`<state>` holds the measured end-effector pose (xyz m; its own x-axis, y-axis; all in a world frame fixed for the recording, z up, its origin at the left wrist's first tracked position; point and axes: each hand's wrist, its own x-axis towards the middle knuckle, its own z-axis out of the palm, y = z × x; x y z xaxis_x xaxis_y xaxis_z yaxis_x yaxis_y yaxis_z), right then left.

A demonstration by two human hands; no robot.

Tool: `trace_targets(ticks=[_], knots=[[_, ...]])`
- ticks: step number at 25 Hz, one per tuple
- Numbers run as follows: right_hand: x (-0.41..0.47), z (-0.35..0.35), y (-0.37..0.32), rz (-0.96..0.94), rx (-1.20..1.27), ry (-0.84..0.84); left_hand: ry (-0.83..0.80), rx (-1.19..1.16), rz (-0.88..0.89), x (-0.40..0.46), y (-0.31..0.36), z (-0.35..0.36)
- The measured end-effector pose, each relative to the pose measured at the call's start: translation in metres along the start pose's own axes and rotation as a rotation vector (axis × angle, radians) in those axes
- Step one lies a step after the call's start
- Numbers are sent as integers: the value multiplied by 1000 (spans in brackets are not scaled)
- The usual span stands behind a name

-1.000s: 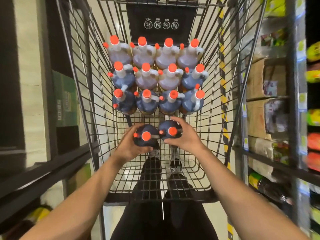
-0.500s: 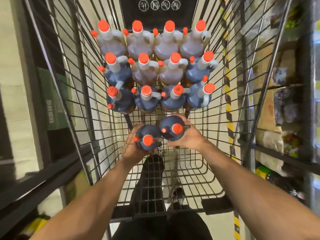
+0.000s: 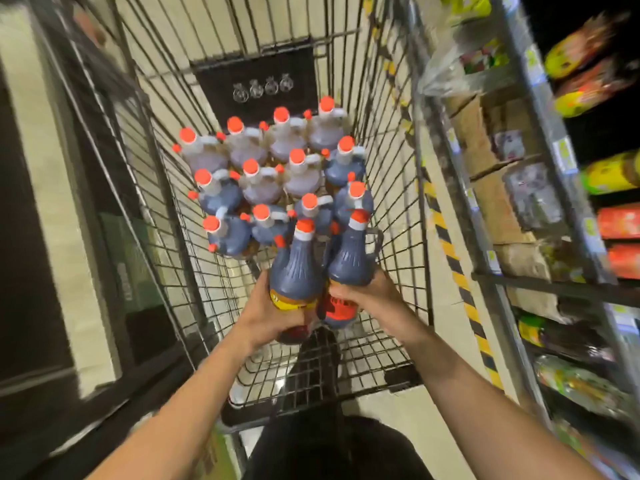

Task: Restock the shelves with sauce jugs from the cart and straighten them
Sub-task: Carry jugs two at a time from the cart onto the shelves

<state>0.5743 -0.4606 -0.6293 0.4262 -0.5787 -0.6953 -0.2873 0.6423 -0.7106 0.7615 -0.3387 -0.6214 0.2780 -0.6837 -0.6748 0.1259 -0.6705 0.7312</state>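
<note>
Two dark sauce jugs with orange caps are lifted above the wire cart [image 3: 398,209], side by side. My left hand [image 3: 266,313] grips the left jug [image 3: 294,268] around its labelled lower body. My right hand [image 3: 367,299] grips the right jug [image 3: 351,258] the same way. Both jugs tilt away from me, caps pointing forward. Several more orange-capped jugs [image 3: 263,178] stand in rows at the far end of the cart's basket.
Metal shelving [image 3: 540,209] with cardboard boxes and colourful packs runs along the right. A black-and-yellow striped strip [image 3: 460,271] marks the floor beside it. A dark shelf frame [image 3: 114,209] and a green box [image 3: 131,261] stand at the left.
Both hands have raised the two jugs out of the basket toward me, so their sides and labels now show. The view has swung and tilted right.
</note>
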Motion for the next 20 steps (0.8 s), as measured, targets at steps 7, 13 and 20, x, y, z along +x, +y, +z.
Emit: trace_targets(ticks=[7, 13, 20], knots=[[-156, -22, -68, -237, 258, 129, -189, 3, 196, -111, 121, 39], [-310, -69, -74, -406, 461, 365, -339, 79, 351, -217, 187, 116], [-510, -139, 8, -620, 552, 694, -580, 123, 432, -350, 162, 266]])
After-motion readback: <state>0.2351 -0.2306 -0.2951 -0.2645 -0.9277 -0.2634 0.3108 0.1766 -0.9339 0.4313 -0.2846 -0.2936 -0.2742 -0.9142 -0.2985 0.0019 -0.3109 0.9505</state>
